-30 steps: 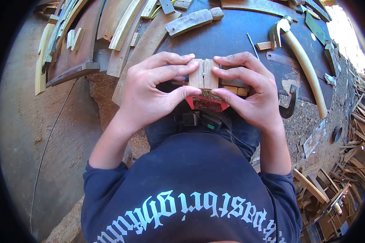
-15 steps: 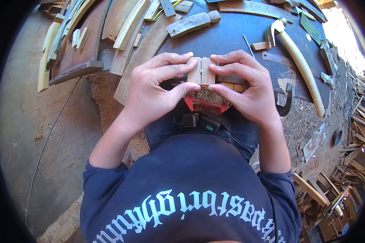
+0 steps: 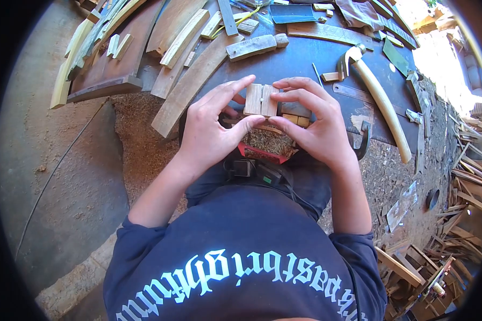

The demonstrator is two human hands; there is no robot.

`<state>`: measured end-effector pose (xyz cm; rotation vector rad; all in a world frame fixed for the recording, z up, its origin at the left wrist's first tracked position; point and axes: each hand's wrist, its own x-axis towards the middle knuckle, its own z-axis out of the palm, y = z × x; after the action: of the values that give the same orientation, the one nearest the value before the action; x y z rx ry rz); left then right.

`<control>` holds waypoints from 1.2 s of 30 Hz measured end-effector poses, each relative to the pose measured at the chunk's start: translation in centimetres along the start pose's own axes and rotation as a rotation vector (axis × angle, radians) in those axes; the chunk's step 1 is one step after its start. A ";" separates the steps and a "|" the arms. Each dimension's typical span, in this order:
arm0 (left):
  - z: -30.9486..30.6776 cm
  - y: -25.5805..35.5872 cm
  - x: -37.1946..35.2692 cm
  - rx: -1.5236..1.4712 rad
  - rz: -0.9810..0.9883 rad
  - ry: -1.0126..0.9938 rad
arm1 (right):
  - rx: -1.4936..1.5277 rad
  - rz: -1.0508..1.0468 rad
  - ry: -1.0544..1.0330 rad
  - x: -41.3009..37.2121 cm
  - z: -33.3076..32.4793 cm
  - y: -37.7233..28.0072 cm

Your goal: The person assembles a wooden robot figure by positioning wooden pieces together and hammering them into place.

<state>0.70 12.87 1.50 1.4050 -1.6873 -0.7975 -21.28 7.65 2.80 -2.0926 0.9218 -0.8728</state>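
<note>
A woodworking shop: the bench (image 3: 305,56) beyond the left hand (image 3: 214,119) carries cut boards (image 3: 195,90), a claw hammer (image 3: 381,95) lies near the right hand (image 3: 320,120), shavings (image 3: 144,158) litter the floor (image 3: 72,176) left of the left hand, and scrap wood (image 3: 468,181) heaps up rightward.

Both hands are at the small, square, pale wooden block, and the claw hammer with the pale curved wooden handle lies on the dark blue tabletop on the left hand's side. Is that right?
Not quite: the claw hammer with the pale curved wooden handle lies on the right hand's side, as the current head view shows. The rest stands.
</note>
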 end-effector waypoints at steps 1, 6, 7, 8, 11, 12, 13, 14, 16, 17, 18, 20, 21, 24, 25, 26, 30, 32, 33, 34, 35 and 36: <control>-0.1 0.1 0.0 0.024 0.018 0.002 | -0.008 -0.005 -0.005 0.1 0.0 -0.1; -0.1 0.1 -0.3 -0.041 0.018 0.017 | -0.048 -0.033 -0.029 0.1 -0.3 -0.6; -0.1 0.1 -0.4 -0.094 0.002 0.030 | -0.045 -0.038 -0.036 0.0 -0.3 -0.5; -0.2 0.0 -0.4 -0.148 -0.016 0.042 | -0.061 -0.051 -0.025 -0.1 -0.3 -0.4; -0.9 -0.8 -0.1 -0.269 -0.054 -0.025 | -0.092 -0.058 -0.015 0.0 -0.2 -0.3; -1.2 -0.9 0.0 -0.266 -0.055 -0.042 | -0.093 -0.038 -0.022 0.1 -0.2 -0.9; -1.4 -0.9 0.1 -0.264 -0.057 -0.059 | -0.082 -0.029 -0.024 0.2 -0.1 -0.9; -1.6 -0.9 0.2 -0.261 -0.060 -0.076 | -0.071 -0.019 -0.025 0.2 0.0 -0.9; -1.6 -1.1 0.2 -0.277 -0.075 -0.074 | -0.042 -0.011 -0.015 0.1 0.1 -0.1; -1.6 -1.1 0.3 -0.286 -0.083 -0.075 | -0.037 -0.003 -0.011 0.1 0.2 0.0; -1.6 -1.1 0.3 -0.280 -0.092 -0.072 | -0.047 0.012 -0.009 0.1 0.1 -0.1; -1.8 -0.9 0.6 -0.268 -0.113 -0.068 | -0.053 0.041 -0.011 0.1 0.0 -0.4; -1.8 -0.9 0.6 -0.261 -0.113 -0.063 | -0.048 0.054 -0.014 0.2 0.0 -0.7; -1.9 -0.9 0.9 -0.253 -0.126 -0.048 | 0.008 0.036 0.003 0.0 0.2 0.0; -1.8 -0.9 0.9 -0.260 -0.139 -0.046 | 0.017 0.034 0.004 0.0 0.2 0.1; -1.8 -1.0 0.9 -0.266 -0.152 -0.043 | 0.026 0.031 0.004 0.0 0.2 0.3; -2.0 -1.2 1.1 -0.257 -0.137 -0.051 | 0.012 0.044 -0.018 0.0 0.2 0.4; -2.2 -1.1 1.3 -0.258 -0.122 -0.054 | 0.017 0.045 -0.022 0.1 0.1 0.4; -2.2 -1.1 1.3 -0.256 -0.122 -0.051 | 0.023 0.049 -0.023 0.1 0.2 0.3; -2.2 -1.0 1.3 -0.253 -0.122 -0.049 | 0.024 0.049 -0.024 0.1 0.1 0.3; -2.3 -1.0 1.4 -0.250 -0.122 -0.049 | 0.025 0.049 -0.026 0.2 0.1 0.3; -2.3 -1.1 1.4 -0.247 -0.111 -0.054 | 0.023 0.045 -0.028 0.1 0.1 0.4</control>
<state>3.07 11.32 1.96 1.3229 -1.5019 -1.0765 -21.30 7.36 2.46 -2.0518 0.9361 -0.8254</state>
